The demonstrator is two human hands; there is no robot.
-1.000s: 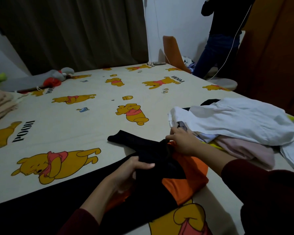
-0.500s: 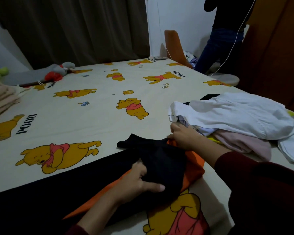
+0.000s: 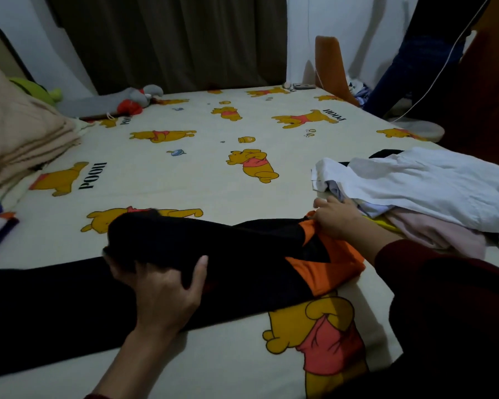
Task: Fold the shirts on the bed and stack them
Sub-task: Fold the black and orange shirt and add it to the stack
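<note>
**Both hands on the black-and-orange shirt**

The black-and-orange shirt (image 3: pixel 242 254) lies across the near part of the bed (image 3: pixel 185 174). The left hand (image 3: pixel 167 289) grips a bunched black fold, thumb and fingers curled around it. The right hand (image 3: pixel 336 218) pinches the shirt's orange edge, just beside the pile of unfolded clothes (image 3: pixel 421 191).

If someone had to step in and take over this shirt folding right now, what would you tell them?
Left hand grips a bunched sleeve of the black and orange shirt, lifted over the bed. Right hand pins the shirt's orange edge beside the pile of unfolded clothes.
Done: shirt spread out, first fold under way.
Left: finish this fold, then fold the pile and stack everything.
</note>
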